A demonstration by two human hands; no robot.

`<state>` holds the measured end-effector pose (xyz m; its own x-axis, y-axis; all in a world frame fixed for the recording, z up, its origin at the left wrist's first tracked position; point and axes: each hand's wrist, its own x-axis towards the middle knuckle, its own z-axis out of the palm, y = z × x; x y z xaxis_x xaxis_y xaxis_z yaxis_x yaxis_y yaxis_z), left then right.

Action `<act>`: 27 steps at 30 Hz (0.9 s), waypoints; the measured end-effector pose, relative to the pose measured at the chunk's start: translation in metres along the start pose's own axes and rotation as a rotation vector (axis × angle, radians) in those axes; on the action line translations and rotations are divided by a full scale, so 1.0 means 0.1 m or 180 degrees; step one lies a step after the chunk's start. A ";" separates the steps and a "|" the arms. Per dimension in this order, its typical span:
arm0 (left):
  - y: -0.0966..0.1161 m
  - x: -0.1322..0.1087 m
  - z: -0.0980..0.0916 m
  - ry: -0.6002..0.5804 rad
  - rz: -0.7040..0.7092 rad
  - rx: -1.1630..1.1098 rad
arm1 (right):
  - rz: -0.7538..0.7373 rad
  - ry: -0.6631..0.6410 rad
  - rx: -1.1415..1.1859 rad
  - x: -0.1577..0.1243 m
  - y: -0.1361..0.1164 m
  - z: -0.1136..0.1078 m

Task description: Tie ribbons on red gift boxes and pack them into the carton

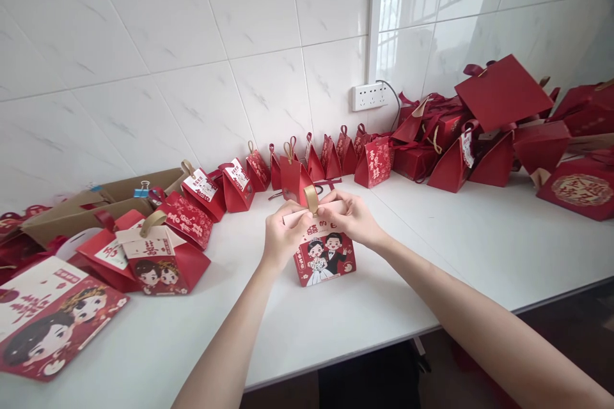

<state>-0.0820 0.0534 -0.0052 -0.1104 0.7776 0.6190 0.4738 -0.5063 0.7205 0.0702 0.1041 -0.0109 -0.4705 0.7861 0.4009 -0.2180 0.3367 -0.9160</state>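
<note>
A red and cream paper gift box (327,259) with a cartoon bride and groom stands upright on the white table (403,294) in front of me. A gold ribbon loop (311,197) rises from its top edge. My left hand (285,230) pinches the top edge at the left, its thumb close to the base of the loop. From the other side my right hand (352,217) grips the same edge, fingers behind and thumb in front. Behind my hands sits a plain red box (295,177) with its own gold loop.
Several small red gift boxes (378,163) line the wall. A heap of larger red boxes (503,92) fills the right. At left stand a couple-print box (160,262), a flat printed box (62,316) and a brown carton (115,195). A power strip (369,96) is on the wall.
</note>
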 end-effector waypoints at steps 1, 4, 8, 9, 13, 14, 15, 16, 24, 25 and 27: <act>0.00 0.00 0.00 0.0004 -0.0011 -0.0019 | -0.0019 0.0015 -0.0020 0.00 0.00 0.00; 0.01 -0.01 0.01 0.0010 -0.0115 -0.0139 | -0.0129 0.0130 -0.0152 -0.01 -0.01 0.02; 0.07 -0.03 0.02 -0.0077 -0.0239 -0.0384 | -0.0186 0.0152 -0.0230 -0.04 -0.03 0.04; 0.08 -0.03 0.02 -0.0035 -0.0259 -0.0378 | -0.0196 0.0140 -0.0214 -0.04 -0.03 0.04; 0.10 -0.04 0.04 0.0290 -0.0198 -0.0002 | -0.0203 0.0064 -0.0117 -0.05 -0.04 0.03; 0.10 -0.04 0.04 0.0318 -0.0158 0.0088 | -0.0215 0.0074 -0.0148 -0.05 -0.05 0.03; 0.10 -0.04 0.04 0.0317 -0.0137 0.0134 | -0.0237 0.0102 -0.0209 -0.05 -0.05 0.03; 0.10 -0.04 0.04 0.0297 -0.0139 0.0131 | -0.0269 0.0142 -0.0288 -0.05 -0.05 0.03; 0.11 -0.05 0.02 -0.0160 -0.0029 -0.0457 | -0.0203 0.0183 -0.0199 -0.06 -0.05 0.05; 0.11 -0.05 0.02 -0.0165 -0.0021 -0.0453 | -0.0192 0.0178 -0.0186 -0.06 -0.05 0.05; 0.10 -0.05 0.02 -0.0112 -0.0020 -0.0381 | -0.0187 0.0177 -0.0196 -0.06 -0.04 0.04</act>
<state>-0.0752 0.0453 -0.0016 -0.0811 0.7924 0.6045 0.3654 -0.5407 0.7577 0.0705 0.0958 -0.0091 -0.4099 0.7910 0.4542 -0.1900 0.4130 -0.8907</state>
